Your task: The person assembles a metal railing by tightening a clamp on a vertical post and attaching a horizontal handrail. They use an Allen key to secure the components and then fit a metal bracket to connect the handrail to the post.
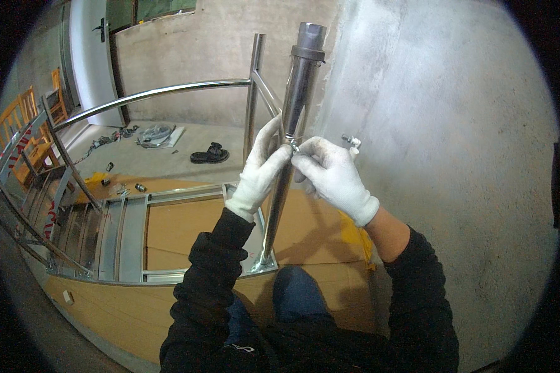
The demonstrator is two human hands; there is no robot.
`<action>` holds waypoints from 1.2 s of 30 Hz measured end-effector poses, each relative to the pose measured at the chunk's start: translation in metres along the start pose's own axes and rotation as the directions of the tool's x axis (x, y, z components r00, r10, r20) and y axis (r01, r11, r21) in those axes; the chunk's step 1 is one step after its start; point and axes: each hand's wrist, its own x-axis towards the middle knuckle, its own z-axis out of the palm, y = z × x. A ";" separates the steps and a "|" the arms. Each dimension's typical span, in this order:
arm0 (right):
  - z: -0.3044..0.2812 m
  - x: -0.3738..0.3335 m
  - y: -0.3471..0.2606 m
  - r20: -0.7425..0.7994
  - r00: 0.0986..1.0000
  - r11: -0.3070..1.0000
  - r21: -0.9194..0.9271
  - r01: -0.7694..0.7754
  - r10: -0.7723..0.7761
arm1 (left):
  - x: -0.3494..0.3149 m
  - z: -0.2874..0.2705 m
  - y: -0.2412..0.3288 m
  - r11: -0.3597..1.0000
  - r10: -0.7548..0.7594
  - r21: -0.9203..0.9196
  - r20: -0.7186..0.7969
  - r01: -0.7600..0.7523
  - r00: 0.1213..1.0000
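Observation:
A shiny metal post (300,93) rises in front of me from the corner of a metal frame (255,268), with a dark collar and cap (309,46) at its top. My left hand (259,169), in a white glove, is closed at the post's left side, thumb against a small silver fastener (294,147). From the right, my gloved right hand (337,177) pinches at that same fastener. Both sets of fingertips meet there and partly hide it. A curved metal rail (155,94) joins an upright tube (252,99) just behind the post.
Cardboard (186,233) lies beneath the frame. Black sandals (210,153) and coiled clear tubing (157,135) rest on the floor behind. Wooden chairs (31,124) and a white door (92,59) are at the far left. Along the right runs a concrete wall (454,137) with a small tap (352,143).

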 end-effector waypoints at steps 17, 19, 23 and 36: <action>-0.026 0.021 0.007 0.173 0.875 0.621 -0.643 0.448 -0.452 | -0.002 0.005 0.002 1.000 0.016 0.000 -0.037 -0.016 0.999; -0.031 0.019 0.012 0.190 0.835 0.625 -0.583 0.519 -0.516 | -0.001 0.006 0.004 1.000 -0.016 -0.024 0.004 0.016 1.000; -0.033 0.009 0.009 0.186 0.852 0.688 -0.519 0.507 -0.489 | 0.001 0.001 0.000 1.000 0.013 -0.024 0.031 -0.012 0.999; -0.020 0.010 0.016 0.144 0.632 0.393 -0.673 0.627 -0.762 | 0.002 -0.002 -0.006 1.000 0.012 -0.023 0.087 -0.010 0.996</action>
